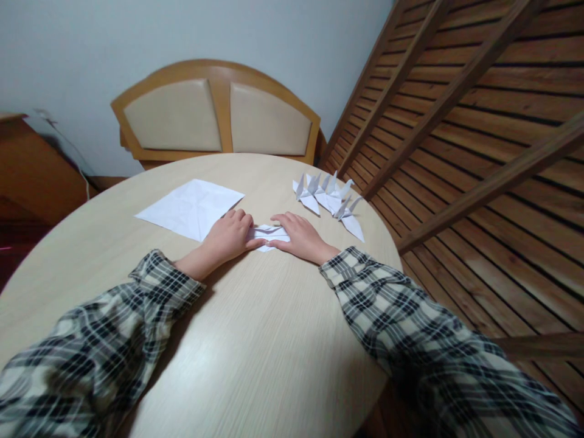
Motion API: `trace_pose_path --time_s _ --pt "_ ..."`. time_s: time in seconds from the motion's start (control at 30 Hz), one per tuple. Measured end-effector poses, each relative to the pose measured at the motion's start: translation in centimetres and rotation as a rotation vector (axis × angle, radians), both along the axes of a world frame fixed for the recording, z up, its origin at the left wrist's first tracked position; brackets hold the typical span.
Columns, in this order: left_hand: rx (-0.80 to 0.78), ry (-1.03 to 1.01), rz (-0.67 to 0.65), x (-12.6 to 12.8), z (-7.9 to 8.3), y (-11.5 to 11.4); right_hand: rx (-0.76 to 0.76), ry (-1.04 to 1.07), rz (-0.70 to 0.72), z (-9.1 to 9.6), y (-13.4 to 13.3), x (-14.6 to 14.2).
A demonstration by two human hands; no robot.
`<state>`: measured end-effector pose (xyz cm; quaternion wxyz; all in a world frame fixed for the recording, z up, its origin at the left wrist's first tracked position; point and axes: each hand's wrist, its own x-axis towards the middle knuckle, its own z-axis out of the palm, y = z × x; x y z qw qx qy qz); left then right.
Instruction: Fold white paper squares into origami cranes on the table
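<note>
A small folded white paper piece point(268, 234) lies on the round light-wood table point(255, 328). My left hand point(229, 234) rests on its left end with fingers curled and the thumb pressing the paper. My right hand point(298, 234) lies on its right end, fingers pinched down on the fold. Both arms wear plaid sleeves. A flat creased white sheet point(191, 207) lies just beyond my left hand. Several finished white paper cranes point(329, 198) stand in a group to the right of my right hand.
A wooden chair with beige padded back point(219, 115) stands at the far side of the table. A slatted wooden wall with diagonal beams point(479, 121) runs along the right. A wooden cabinet point(31, 164) with a cable is at the left.
</note>
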<state>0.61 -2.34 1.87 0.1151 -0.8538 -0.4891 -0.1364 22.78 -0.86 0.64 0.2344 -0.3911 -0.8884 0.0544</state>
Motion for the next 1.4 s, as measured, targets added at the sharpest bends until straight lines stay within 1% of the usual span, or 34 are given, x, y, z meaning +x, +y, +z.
trace_pose_path --time_s 0.17,0.27,0.37,0.47,0.6,0.7,0.83,0.97,1.1,1.27,1.4 --pt "-0.016 0.001 0.149 0.4 0.2 -0.8 -0.065 -0.111 -0.090 0.2 -0.1 0.4" --pt "0.016 0.035 0.167 0.4 0.2 -0.7 -0.047 -0.117 -0.104 0.2 0.0 0.4" --pt "0.053 0.069 0.113 0.2 0.2 -0.5 -0.002 -0.110 -0.095 0.2 0.1 0.3" --pt "0.058 0.036 0.050 0.0 0.3 -0.3 0.025 -0.038 -0.095 0.4 0.2 0.1" --pt "0.073 -0.030 -0.003 0.1 0.3 -0.1 -0.016 0.105 -0.091 0.8 0.2 0.1" --pt "0.082 -0.056 -0.040 0.2 0.2 -0.1 -0.027 0.145 -0.063 1.0 0.2 0.1" --pt "0.095 -0.095 -0.030 0.1 -0.2 0.1 -0.024 0.159 -0.036 0.9 0.3 0.1" --pt "0.101 -0.111 -0.053 0.0 -0.5 0.3 0.022 0.131 0.010 0.7 0.6 0.0" --pt "0.107 -0.110 -0.078 0.1 -0.1 0.1 0.086 0.101 0.015 0.6 0.5 0.1" --pt "0.123 -0.140 -0.124 0.1 0.5 -0.2 0.144 0.058 -0.005 1.0 -0.2 0.2" --pt "0.154 -0.152 -0.117 0.0 0.7 -0.2 0.179 0.023 0.045 1.3 -0.6 0.1"
